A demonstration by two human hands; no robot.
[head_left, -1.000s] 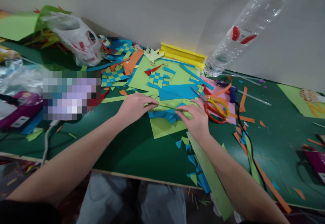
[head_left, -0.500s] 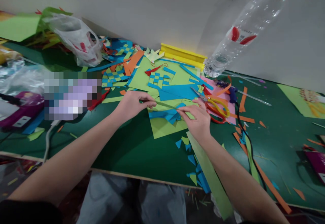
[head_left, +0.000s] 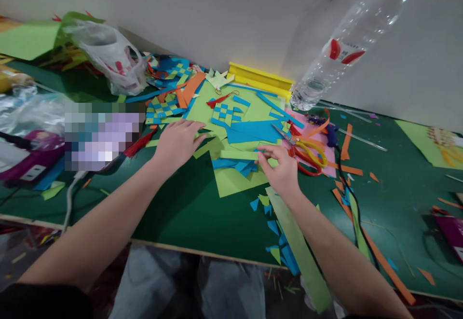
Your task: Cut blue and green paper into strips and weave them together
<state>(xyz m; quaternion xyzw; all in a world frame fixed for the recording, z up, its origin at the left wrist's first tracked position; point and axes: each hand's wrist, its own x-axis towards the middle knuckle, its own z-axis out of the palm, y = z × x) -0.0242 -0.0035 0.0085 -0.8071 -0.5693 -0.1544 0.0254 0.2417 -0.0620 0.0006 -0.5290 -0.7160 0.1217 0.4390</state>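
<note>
My right hand (head_left: 280, 167) pinches the right end of a light green paper strip (head_left: 237, 155) that lies over blue scraps (head_left: 235, 165) and a green sheet (head_left: 235, 181). My left hand (head_left: 177, 140) rests flat with fingers stretched out on green paper pieces at the left of the pile, holding nothing. A blue and green woven square (head_left: 224, 113) lies just beyond both hands. Scissors (head_left: 304, 150) with yellow and red handles lie right beside my right hand.
A clear plastic bottle (head_left: 336, 48) leans against the wall behind a yellow box (head_left: 260, 78). A white plastic bag (head_left: 104, 58) sits at the back left. Orange and green strips (head_left: 356, 222) and a black cable (head_left: 352, 193) cross the green table (head_left: 181, 213) at right.
My left hand has let go of the green strip and moved left and away, flattening on the paper. My right hand keeps the strip, which now lies flatter on the pile.
</note>
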